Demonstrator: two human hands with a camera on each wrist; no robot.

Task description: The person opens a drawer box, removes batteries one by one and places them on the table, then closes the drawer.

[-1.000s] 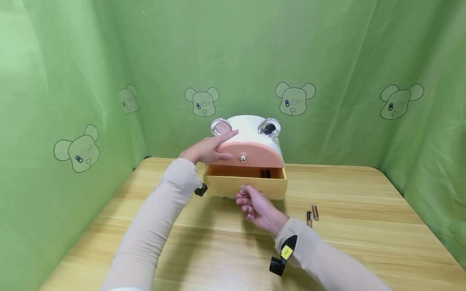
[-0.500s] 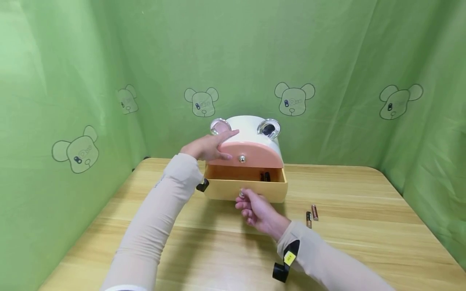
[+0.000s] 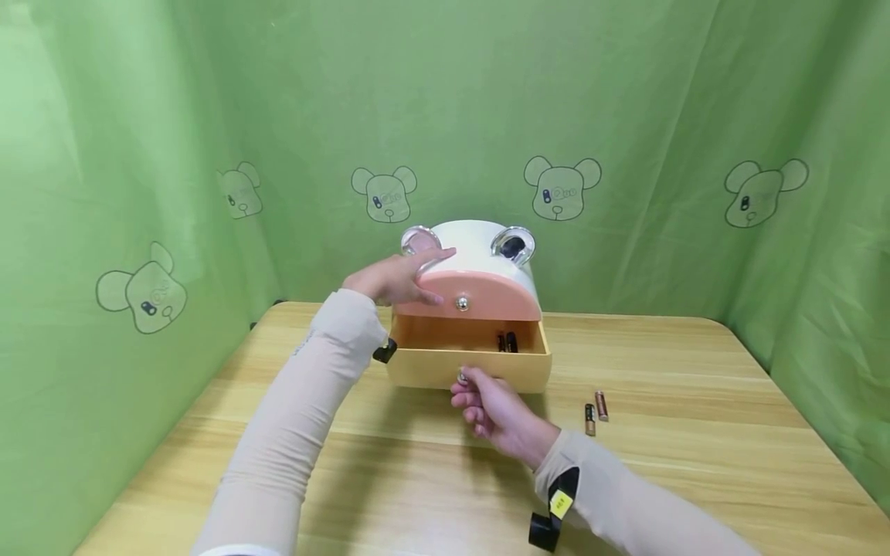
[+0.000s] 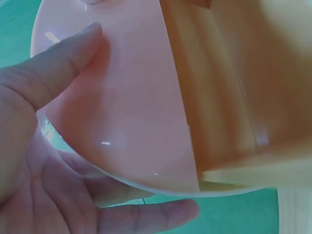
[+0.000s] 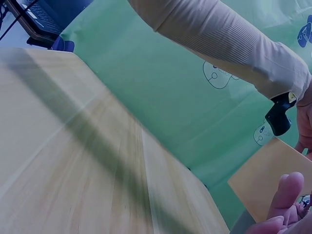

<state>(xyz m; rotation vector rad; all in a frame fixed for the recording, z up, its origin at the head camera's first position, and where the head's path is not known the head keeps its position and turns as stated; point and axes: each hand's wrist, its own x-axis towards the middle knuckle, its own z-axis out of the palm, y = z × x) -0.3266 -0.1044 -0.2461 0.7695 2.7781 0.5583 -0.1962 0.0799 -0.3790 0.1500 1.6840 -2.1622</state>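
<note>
With my left hand [image 3: 391,279] spread wide against the box [image 3: 476,244] on the table [image 3: 695,386], I should draw its jutting drawer [image 3: 419,370] gently straight by the knob [image 3: 462,377] my right hand [image 3: 502,411] pinches.

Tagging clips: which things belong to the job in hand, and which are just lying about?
Seemingly in the job:
drawer, partly open
knob, pinched by the right hand
pink and white box, touched by the left hand

Probably lying about, untouched:
two batteries on the table
dark items in the drawer
</note>
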